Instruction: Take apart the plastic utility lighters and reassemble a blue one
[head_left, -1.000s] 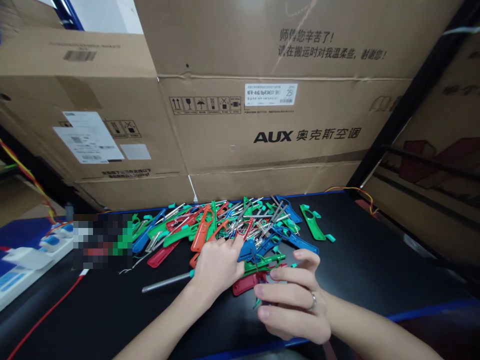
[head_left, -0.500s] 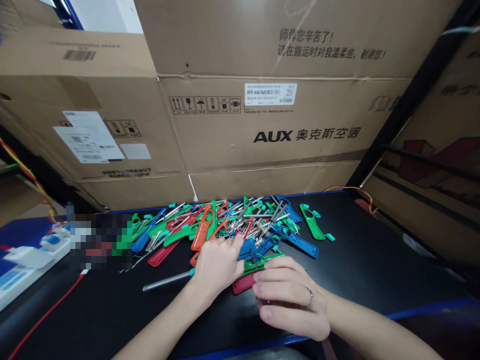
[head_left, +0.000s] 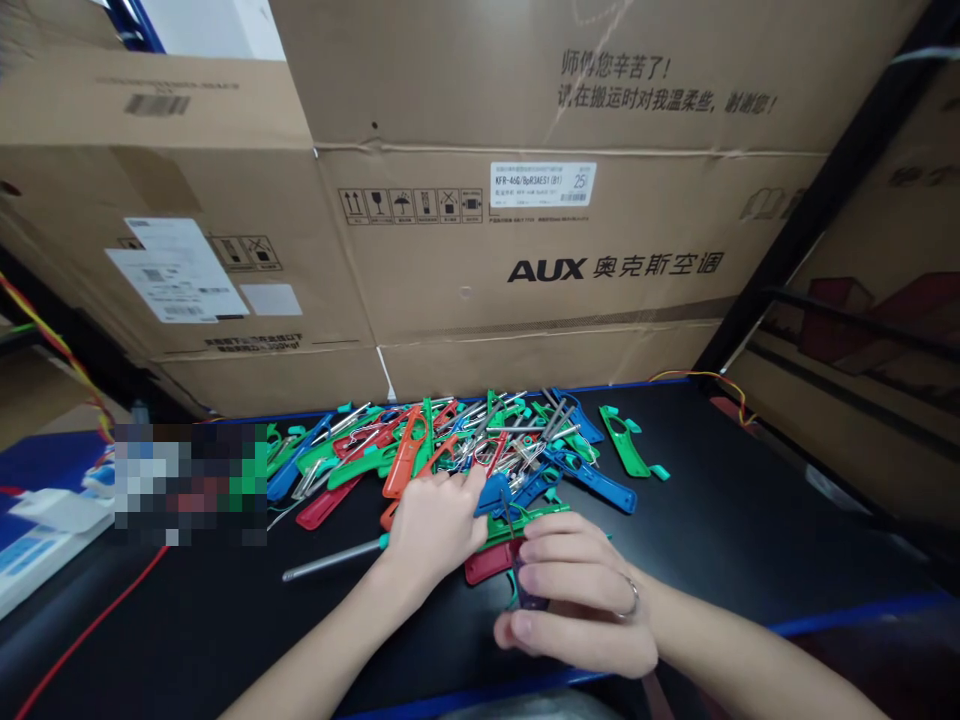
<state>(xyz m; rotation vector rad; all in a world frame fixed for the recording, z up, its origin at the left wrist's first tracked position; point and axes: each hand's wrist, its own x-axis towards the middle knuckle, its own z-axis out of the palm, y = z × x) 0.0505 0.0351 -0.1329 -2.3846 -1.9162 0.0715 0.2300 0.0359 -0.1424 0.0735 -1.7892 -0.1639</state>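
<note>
A heap of small plastic-handled tools (head_left: 465,450) in green, blue, red and orange, with metal parts, lies on the black tabletop (head_left: 750,520). My left hand (head_left: 435,530) rests on the near side of the heap, fingers curled in among the pieces, forefinger stretched toward a blue one. My right hand (head_left: 581,595) is just in front of the heap with fingers and thumb closed round a small dark purple piece (head_left: 529,592). A red handle (head_left: 487,563) lies between the two hands. A grey metal rod with a teal tip (head_left: 334,560) lies left of my left wrist.
Large cardboard boxes (head_left: 540,250) stand stacked right behind the heap. A white power strip (head_left: 45,550) and a red cable (head_left: 90,630) are at the left. A black frame post (head_left: 817,190) rises at the right, with more cartons behind it. A blue edge (head_left: 862,610) borders the table.
My right hand's fingers have closed from open and spread to a pinch on a small dark piece, drawing slightly nearer to me. My left hand has stayed on the heap.
</note>
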